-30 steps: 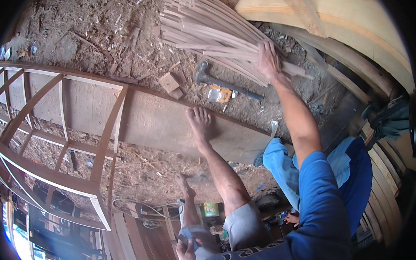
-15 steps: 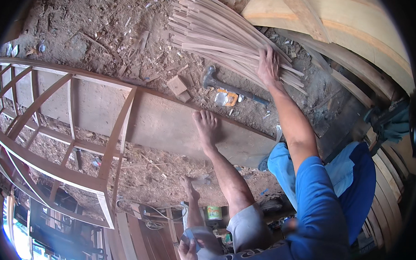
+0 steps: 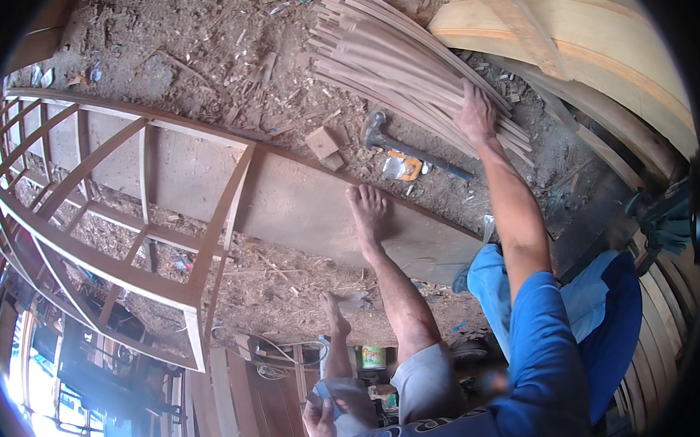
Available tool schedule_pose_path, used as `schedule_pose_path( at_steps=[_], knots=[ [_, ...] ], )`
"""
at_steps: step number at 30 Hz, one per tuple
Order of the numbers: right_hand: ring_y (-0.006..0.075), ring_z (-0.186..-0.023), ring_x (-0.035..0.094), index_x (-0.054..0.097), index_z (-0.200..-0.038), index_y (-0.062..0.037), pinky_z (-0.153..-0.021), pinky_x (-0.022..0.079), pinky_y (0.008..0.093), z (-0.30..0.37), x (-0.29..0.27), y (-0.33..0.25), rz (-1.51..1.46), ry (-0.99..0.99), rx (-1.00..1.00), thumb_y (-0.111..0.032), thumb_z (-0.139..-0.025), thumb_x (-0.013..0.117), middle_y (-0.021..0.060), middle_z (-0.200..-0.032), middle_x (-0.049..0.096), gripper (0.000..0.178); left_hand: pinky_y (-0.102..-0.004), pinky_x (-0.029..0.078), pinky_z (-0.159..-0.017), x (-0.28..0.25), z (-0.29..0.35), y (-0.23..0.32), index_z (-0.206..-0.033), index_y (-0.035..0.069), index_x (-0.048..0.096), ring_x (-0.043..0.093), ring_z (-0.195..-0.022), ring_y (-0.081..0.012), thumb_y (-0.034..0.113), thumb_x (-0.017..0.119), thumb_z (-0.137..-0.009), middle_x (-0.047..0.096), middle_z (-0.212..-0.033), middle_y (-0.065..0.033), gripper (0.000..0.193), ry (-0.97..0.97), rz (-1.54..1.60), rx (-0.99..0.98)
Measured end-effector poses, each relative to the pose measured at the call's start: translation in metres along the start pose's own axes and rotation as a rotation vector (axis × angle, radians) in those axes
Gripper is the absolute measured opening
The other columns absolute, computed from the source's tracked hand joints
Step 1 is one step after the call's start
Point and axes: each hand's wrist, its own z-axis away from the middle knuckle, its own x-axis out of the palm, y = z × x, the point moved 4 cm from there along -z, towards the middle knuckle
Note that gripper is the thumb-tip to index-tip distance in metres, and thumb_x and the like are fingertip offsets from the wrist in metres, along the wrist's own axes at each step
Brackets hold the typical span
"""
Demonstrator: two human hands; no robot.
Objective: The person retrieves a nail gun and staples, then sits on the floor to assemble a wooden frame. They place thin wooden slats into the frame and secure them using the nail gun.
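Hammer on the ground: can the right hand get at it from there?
Probably yes: the hammer lies uncovered near the right hand, though that hand is on the wooden strips.

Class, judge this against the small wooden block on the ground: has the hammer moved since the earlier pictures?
No. The hammer lies just right of the wooden block as before; only the camera's view has shifted.

Thin, pinkish-brown strips (image 3: 406, 64) are lying roughly lengthwise together, fanning loosely beyond the hammer (image 3: 421, 154); a small blue-grey piece (image 3: 323, 391) is sitting well nearer.
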Motion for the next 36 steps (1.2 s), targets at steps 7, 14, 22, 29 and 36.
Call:
schedule_pose_path(
  at_steps=[7, 14, 22, 29, 36],
  knots=[
    [0.0410, -0.113, 0.064, 0.051, -0.136, -0.0028, -0.098, 0.050, 0.0474, 0.034, -0.041, 0.009, -0.281, -0.091, 0.164, -0.026, -0.077, 0.076, 0.0278, -0.119, 0.066, 0.068, -0.0339, 0.055, -0.069, -0.023, 0.027, 0.014, -0.113, -0.002, 0.057, 0.067, -0.073, -0.0221, 0.015, 0.057, -0.103, 0.068, -0.085, -0.0138, 0.019, -0.016, 0.046, 0.089],
    [0.0284, -0.088, 0.073, 0.062, -0.111, 0.0090, -0.082, 0.056, 0.0393, 0.205, -0.125, -0.023, -0.448, -0.425, 0.219, -0.010, -0.069, 0.083, 0.0198, -0.094, 0.073, 0.051, -0.0315, 0.054, -0.071, -0.076, 0.068, 0.004, -0.116, 0.001, 0.056, 0.066, -0.078, -0.0164, 0.015, 0.049, -0.107, 0.068, -0.090, -0.0094, 0.018, 0.016, 0.198, 0.217],
    [0.0348, -0.092, 0.068, 0.057, -0.115, 0.0071, -0.086, 0.053, 0.0426, 0.395, -0.226, -0.165, -0.506, -0.169, 0.025, -0.008, -0.066, 0.074, 0.0222, -0.100, 0.067, 0.055, -0.0305, 0.055, -0.071, -0.223, 0.082, -0.047, -0.119, 0.001, 0.055, 0.067, -0.080, -0.0161, 0.012, 0.049, -0.107, 0.068, -0.093, -0.0100, 0.017, 0.023, 0.490, 0.395],
    [0.0324, -0.097, 0.067, 0.057, -0.119, 0.0057, -0.089, 0.052, 0.0419, 0.561, -0.296, -0.425, -0.514, 0.194, -0.251, -0.007, -0.068, 0.074, 0.0208, -0.107, 0.066, 0.055, -0.0402, 0.064, -0.069, -0.446, 0.026, -0.101, -0.121, 0.001, 0.049, 0.072, -0.084, -0.0278, 0.009, 0.051, -0.105, 0.066, -0.096, -0.0148, 0.018, -0.052, 0.795, 0.501],
    [0.0300, -0.089, 0.072, 0.060, -0.122, 0.0032, -0.081, 0.056, 0.0408, 0.676, -0.278, -0.664, -0.465, -0.122, -0.477, -0.016, -0.066, 0.080, 0.0152, -0.093, 0.073, 0.062, -0.0366, 0.066, -0.066, -0.671, -0.004, -0.154, -0.121, -0.001, 0.049, 0.072, -0.086, -0.0260, 0.011, 0.052, -0.104, 0.066, -0.103, -0.0175, 0.021, 0.249, 1.059, 0.474]
  ],
)
